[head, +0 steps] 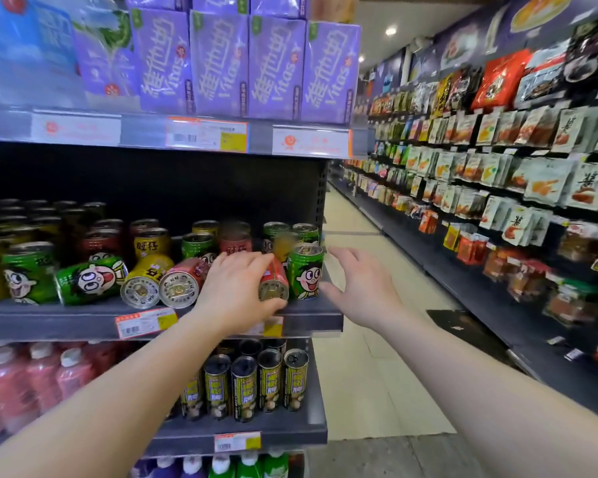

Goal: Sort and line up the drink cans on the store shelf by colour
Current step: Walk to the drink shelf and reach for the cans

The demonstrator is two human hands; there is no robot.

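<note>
Several smooth, rigid metal cans lie tipped on the grey shelf [83,313]. My left hand [233,288] curls round the toppled red can [273,282]; its round sides seem best. My right hand [361,288] hovers spread beside the upright green can [304,270].

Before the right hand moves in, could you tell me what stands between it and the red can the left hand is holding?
In the head view, an upright green can stands between the right hand and the tipped red can gripped by the left hand.

Head camera looks forward and down, close to the shelf [83,320].
</note>
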